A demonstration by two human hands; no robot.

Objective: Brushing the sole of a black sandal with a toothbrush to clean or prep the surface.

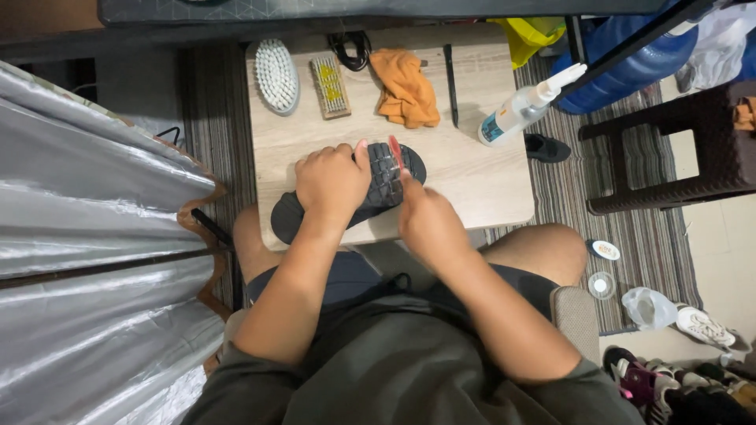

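Note:
A dark sandal (390, 177) lies sole-up on the small wooden table (480, 177), its ridged tread facing me. My left hand (331, 182) presses down on its middle and grips it. My right hand (425, 220) holds a small red-handled tool (395, 151), likely a little brush, against the tread near the toe end.
At the table's far edge lie a white oval brush (276, 75), a flat bristle brush (331, 86), an orange cloth (405, 86), a black cord (350, 49) and a thin black stick (450, 75). A white spray bottle (524, 110) lies at right. A dark stool (669, 149) stands right; shoes (693, 370) and small tins on the floor.

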